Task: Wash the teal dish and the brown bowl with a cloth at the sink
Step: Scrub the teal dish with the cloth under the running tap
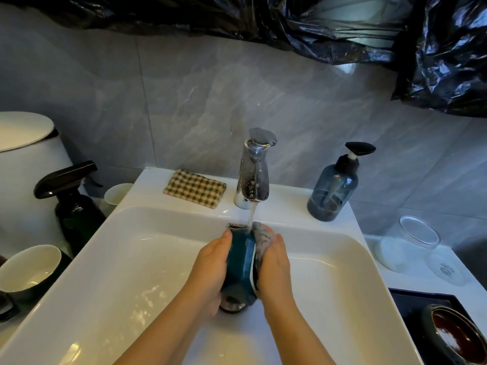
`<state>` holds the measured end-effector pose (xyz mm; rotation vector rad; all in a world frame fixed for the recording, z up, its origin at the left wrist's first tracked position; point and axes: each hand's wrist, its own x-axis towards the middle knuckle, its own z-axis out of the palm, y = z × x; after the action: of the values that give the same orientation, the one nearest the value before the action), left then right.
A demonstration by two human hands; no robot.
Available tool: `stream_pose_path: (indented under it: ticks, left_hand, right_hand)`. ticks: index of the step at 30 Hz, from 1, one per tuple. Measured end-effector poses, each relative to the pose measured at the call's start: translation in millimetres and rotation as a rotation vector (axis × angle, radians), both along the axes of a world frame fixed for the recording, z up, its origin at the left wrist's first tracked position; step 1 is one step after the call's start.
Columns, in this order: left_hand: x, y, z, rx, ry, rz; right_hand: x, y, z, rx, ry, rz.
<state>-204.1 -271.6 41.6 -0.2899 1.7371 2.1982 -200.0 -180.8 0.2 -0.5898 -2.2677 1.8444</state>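
Head view: no legible writing. Left hand clasping teal dish on edge over sink; right hand pressing grey cloth against it, under faucet stream. Brown bowl far right of grip.

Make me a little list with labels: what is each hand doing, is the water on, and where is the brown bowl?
left hand: holds the teal dish on edge over the sink
right hand: presses a grey cloth against the dish
faucet: running onto the cloth and dish
brown bowl: waiting at right of the sink, on a dark tray
checked cloth: unused, behind the basin
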Motion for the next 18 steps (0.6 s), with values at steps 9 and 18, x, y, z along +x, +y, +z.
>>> stream_pose_path:
  ticks: [9, 18]
  left_hand:
    - [-2.8, -2.1, -0.3, -0.08, 0.025, -0.049]
    - [-5.7, -9.3, 10.4, -0.334, 0.223, -0.093]
  right_hand:
    - [17.9, -21.5, 32.8, 0.015, 0.156, 0.107]
    - [9.1, -23.5, 40.0, 0.135, 0.245, 0.169]
